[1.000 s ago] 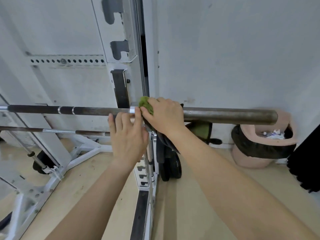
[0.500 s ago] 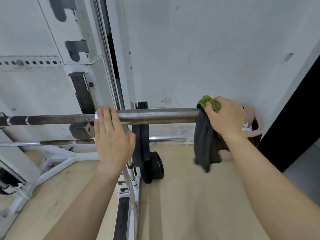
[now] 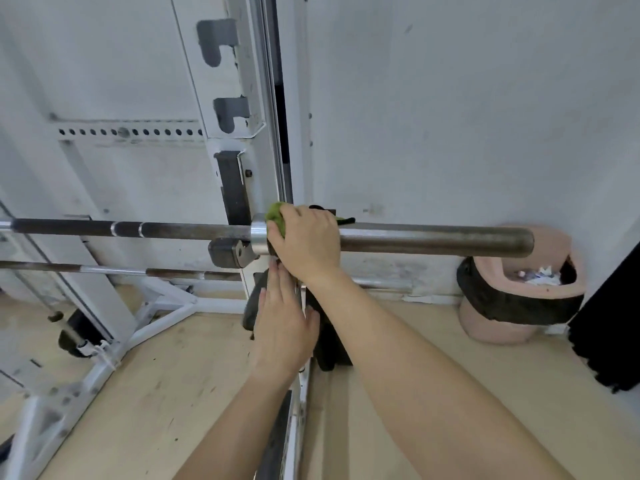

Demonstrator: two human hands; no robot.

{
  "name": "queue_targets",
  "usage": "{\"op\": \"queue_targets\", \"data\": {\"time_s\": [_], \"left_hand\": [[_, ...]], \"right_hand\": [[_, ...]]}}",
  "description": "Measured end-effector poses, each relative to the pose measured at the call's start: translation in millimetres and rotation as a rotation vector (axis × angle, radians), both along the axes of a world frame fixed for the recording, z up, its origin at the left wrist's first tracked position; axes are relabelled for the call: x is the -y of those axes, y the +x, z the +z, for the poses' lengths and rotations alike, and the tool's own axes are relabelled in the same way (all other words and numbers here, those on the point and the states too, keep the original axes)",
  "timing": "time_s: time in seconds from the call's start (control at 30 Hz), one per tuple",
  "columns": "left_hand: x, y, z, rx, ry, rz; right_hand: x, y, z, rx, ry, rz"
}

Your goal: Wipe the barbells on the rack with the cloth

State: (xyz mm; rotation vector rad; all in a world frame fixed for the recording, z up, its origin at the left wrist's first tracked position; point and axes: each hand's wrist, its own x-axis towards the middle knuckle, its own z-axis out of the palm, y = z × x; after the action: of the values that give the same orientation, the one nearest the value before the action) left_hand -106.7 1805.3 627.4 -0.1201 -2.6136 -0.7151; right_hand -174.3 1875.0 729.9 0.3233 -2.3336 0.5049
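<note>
Right hand (image 3: 306, 240) clamped on cloth (image 3: 276, 216) around upper barbell (image 3: 433, 239) sleeve, at collar | left hand (image 3: 282, 320) flat, fingers together, below | risk: hanging cloth snagging rack (image 3: 239, 109) hook.

Cloth (image 3: 275, 216) under the right hand (image 3: 306, 242): bright green where it shows at the fingers, dark grey-black in the part hanging below the grip. Barbell (image 3: 433, 239): dull grey-brown sleeve outward of the grip, shiny silver collar just inward, then dark shaft with thin silver rings. Lower barbell (image 3: 114, 270) beneath: brown-dark sections with a bright silver stretch. Rack upright (image 3: 239, 133) behind the grip: white, scuffed, with black hook pad. Bin (image 3: 523, 289) far outward: pale pink, black liner. Floor (image 3: 156, 393): light tan, dark specks. Wall (image 3: 450, 98): pale grey-white.
</note>
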Motion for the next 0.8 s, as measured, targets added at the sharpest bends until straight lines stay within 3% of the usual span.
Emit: {"op": "queue_targets", "data": {"time_s": [0.1,0.17,0.23,0.33,0.4,0.5,0.57,0.67,0.8], "left_hand": [[15,13,14,0.033,0.299,0.003],[21,25,27,0.013,0.314,-0.012],[21,37,37,0.019,0.346,-0.013],[16,70,45,0.136,0.578,0.060],[17,98,46,0.227,0.767,0.143],[32,144,42,0.240,1.125,0.251],[47,178,42,0.175,1.227,0.295],[80,233,50,0.109,1.261,0.275],[134,311,67,0.072,1.121,0.316]], "right_hand": [[-8,12,7,-0.033,-0.145,0.060],[-14,31,16,0.004,-0.311,0.141],[-15,57,27,0.088,-0.537,0.334],[-14,99,39,0.285,-0.813,0.595],[-13,120,33,0.387,-0.907,0.644],[-5,148,15,0.447,-0.932,0.627],[9,171,2,0.535,-0.933,0.603],[42,209,-14,0.701,-0.859,0.581],[106,261,-30,0.911,-0.700,0.677]]}}
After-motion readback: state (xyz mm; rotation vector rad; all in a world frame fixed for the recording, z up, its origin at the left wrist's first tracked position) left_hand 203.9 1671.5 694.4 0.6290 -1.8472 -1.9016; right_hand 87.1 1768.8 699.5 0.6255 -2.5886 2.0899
